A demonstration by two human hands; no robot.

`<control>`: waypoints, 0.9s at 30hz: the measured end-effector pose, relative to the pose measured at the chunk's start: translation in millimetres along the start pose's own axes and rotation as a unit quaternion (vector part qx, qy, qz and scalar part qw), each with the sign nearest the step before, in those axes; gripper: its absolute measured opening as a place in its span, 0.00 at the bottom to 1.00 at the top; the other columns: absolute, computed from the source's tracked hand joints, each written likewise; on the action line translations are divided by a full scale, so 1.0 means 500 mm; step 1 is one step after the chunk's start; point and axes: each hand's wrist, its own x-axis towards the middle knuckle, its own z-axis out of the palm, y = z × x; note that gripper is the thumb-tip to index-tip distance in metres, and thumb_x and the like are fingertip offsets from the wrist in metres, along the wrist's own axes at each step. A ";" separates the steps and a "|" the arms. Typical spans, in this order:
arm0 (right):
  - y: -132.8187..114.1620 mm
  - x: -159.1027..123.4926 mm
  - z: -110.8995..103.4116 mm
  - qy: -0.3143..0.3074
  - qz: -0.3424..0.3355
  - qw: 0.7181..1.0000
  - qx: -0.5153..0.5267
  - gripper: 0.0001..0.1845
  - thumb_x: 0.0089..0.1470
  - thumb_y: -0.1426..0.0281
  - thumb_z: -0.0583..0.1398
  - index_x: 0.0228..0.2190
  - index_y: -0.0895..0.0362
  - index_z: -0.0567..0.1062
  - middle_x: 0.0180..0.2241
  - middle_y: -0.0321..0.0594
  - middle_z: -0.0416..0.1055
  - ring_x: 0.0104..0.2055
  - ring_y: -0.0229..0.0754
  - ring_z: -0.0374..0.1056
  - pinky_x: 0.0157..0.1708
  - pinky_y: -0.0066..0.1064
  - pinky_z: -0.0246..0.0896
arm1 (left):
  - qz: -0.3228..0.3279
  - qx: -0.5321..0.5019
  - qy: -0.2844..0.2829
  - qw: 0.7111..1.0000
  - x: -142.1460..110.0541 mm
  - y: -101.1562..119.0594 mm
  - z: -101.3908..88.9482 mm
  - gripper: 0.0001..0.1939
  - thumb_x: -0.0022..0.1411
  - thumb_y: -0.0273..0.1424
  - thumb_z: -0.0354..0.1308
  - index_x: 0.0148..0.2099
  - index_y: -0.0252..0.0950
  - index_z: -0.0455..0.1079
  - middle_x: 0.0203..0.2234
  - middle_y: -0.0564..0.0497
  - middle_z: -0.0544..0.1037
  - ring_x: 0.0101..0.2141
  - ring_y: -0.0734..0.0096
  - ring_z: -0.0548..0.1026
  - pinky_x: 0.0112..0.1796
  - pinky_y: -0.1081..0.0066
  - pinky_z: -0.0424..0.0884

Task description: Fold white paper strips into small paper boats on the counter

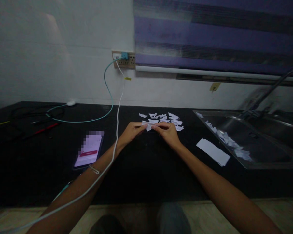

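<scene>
Between my two hands is a small folded white paper (149,126), raised a little above the black counter (146,169). My left hand (133,131) pinches its left side with thumb and fingers. On the other side, my right hand (168,132) grips the paper's right edge, fingers closed. Just beyond my hands stand several white paper boats (174,116) in loose rows, some partly hidden by the right hand. To the right of my right arm lies a stack of blank white paper slips (213,152).
A steel sink (263,143) with a faucet (271,91) is at right; more folded papers (230,141) line its left rim. A lit phone (89,149) lies by my left forearm. A white cable (117,130) crosses that arm from the wall socket (130,60). A red pen (46,128) lies far left.
</scene>
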 end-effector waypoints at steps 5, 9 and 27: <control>-0.013 -0.006 -0.004 -0.037 0.055 0.997 0.026 0.18 0.51 0.58 0.64 0.38 0.57 0.82 0.15 0.33 0.70 0.13 0.34 0.60 0.14 0.26 0.53 | -0.022 -0.085 0.012 0.996 0.001 0.003 0.006 0.22 0.60 0.43 0.61 0.46 0.29 0.77 0.19 0.54 0.71 0.17 0.81 0.64 0.19 0.78 0.57; -0.014 -0.003 -0.004 -0.056 0.069 0.992 0.088 0.18 0.50 0.58 0.65 0.38 0.58 0.81 0.17 0.36 0.73 0.16 0.37 0.68 0.15 0.26 0.59 | -0.060 -0.138 -0.012 0.989 0.001 0.007 0.004 0.24 0.58 0.40 0.63 0.52 0.29 0.75 0.25 0.48 0.77 0.17 0.81 0.68 0.17 0.79 0.56; -0.013 -0.001 0.008 -0.035 0.134 0.956 0.258 0.14 0.41 0.63 0.71 0.31 0.58 0.81 0.36 0.44 0.80 0.38 0.44 0.77 0.48 0.39 0.72 | -0.080 -0.139 0.021 0.987 0.007 0.001 0.010 0.19 0.58 0.41 0.64 0.42 0.30 0.77 0.32 0.42 0.81 0.23 0.77 0.75 0.18 0.81 0.58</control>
